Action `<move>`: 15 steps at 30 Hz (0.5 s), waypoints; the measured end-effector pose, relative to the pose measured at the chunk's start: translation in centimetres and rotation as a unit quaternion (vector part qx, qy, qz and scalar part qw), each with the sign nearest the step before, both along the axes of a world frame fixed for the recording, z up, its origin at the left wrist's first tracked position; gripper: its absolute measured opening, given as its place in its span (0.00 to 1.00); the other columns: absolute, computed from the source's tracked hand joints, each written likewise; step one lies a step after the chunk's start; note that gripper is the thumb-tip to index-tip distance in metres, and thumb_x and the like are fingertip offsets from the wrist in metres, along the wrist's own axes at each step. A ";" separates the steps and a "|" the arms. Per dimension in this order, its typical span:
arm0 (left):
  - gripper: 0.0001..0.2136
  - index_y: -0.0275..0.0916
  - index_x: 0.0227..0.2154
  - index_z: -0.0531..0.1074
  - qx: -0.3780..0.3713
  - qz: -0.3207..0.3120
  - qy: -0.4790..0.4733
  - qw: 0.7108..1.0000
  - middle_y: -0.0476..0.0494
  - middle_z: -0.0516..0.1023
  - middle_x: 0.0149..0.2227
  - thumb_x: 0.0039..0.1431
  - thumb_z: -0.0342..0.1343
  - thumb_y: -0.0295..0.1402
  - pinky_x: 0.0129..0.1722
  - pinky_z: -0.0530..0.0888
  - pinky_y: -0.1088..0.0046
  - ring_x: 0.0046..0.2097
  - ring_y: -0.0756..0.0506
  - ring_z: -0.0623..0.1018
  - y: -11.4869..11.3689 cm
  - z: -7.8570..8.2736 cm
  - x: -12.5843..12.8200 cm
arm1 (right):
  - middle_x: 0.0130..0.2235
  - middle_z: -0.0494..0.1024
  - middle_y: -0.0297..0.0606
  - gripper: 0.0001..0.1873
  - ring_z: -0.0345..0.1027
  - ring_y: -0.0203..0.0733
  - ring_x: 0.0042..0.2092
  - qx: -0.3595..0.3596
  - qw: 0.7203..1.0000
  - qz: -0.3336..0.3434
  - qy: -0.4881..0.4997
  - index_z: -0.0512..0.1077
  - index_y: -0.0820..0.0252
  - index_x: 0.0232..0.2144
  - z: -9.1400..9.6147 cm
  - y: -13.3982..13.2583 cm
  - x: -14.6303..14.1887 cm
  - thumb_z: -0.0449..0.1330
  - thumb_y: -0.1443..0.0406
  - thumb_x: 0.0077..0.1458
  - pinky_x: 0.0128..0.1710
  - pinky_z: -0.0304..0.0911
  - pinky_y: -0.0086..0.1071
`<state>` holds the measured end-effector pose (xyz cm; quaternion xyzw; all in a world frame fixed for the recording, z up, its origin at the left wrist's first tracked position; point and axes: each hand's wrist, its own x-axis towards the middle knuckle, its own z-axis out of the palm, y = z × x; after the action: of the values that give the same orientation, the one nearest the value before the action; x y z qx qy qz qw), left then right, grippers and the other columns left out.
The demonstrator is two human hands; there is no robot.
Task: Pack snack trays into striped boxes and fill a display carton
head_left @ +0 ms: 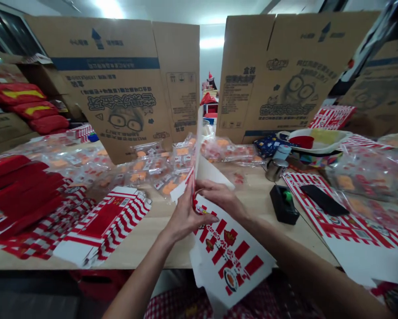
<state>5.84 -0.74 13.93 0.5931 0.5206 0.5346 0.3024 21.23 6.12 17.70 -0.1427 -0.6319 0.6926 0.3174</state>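
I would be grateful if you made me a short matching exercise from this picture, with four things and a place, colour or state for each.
Things
1. Tape dispenser
2. Flat black object
3. Printed carton
4. Large upright cardboard box left of centre

Descriptions
A. brown with a blue band
B. gripped by the left hand, with the right hand touching it
C. black with a green part
D. lying on a red-and-white printed card

Pairs: 1-C, 2-D, 3-B, 4-A

Red-and-white striped carton (233, 250), partly folded, aslant
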 end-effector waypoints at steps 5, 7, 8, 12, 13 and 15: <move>0.22 0.35 0.40 0.75 -0.057 0.035 -0.121 0.990 0.46 0.80 0.31 0.46 0.70 0.43 0.32 0.76 0.72 0.31 0.46 0.78 0.0 -1.5 -1.9 | 0.46 0.80 0.39 0.14 0.73 0.45 0.46 0.046 0.999 0.009 -0.021 0.79 0.55 0.40 0.6 -0.4 -1.0 0.60 0.56 0.57 0.48 0.68 0.37; 0.17 0.35 0.31 0.74 -0.040 0.086 -0.127 0.987 0.48 0.77 0.27 0.50 0.66 0.45 0.29 0.73 0.74 0.28 0.48 0.75 -0.1 -1.4 -2.9 | 0.43 0.81 0.40 0.18 0.74 0.43 0.40 0.046 0.996 0.028 -0.074 0.78 0.56 0.45 1.4 -0.1 -0.7 0.58 0.56 0.58 0.42 0.69 0.37; 0.16 0.35 0.28 0.73 -0.026 0.117 -0.119 0.986 0.49 0.76 0.25 0.52 0.64 0.46 0.27 0.71 0.75 0.26 0.49 0.73 -0.2 -1.1 -3.4 | 0.41 0.81 0.40 0.18 0.74 0.43 0.38 0.077 0.991 0.022 -0.109 0.79 0.57 0.45 1.8 0.2 -0.4 0.57 0.56 0.59 0.41 0.70 0.38; 0.18 0.37 0.21 0.68 0.055 0.274 -0.029 0.960 0.53 0.68 0.19 0.57 0.60 0.45 0.23 0.64 0.78 0.23 0.52 0.66 -0.8 1.0 -6.2 | 0.44 0.81 0.41 0.14 0.73 0.50 0.46 0.318 0.905 -0.238 -0.152 0.80 0.54 0.40 3.5 3.2 2.3 0.58 0.57 0.59 0.53 0.65 0.46; 0.16 0.37 0.23 0.70 0.073 0.299 -0.018 0.951 0.53 0.70 0.21 0.58 0.60 0.44 0.24 0.65 0.78 0.24 0.52 0.67 -0.9 1.5 -6.8 | 0.47 0.81 0.42 0.15 0.72 0.52 0.50 0.336 0.879 -0.311 -0.136 0.80 0.53 0.43 3.6 4.2 3.1 0.58 0.56 0.60 0.57 0.62 0.47; 0.14 0.36 0.30 0.74 0.091 0.308 -0.025 0.947 0.51 0.76 0.26 0.58 0.60 0.44 0.29 0.69 0.78 0.28 0.51 0.71 -0.9 2.2 -8.1 | 0.51 0.79 0.44 0.22 0.71 0.54 0.54 0.283 0.885 -0.349 -0.121 0.76 0.53 0.52 3.2 6.2 4.7 0.53 0.52 0.63 0.58 0.61 0.49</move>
<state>-2.26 -1.68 16.15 0.4150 0.6195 0.6615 0.0804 25.94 12.37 20.93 -0.3409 -0.7441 0.3060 0.4863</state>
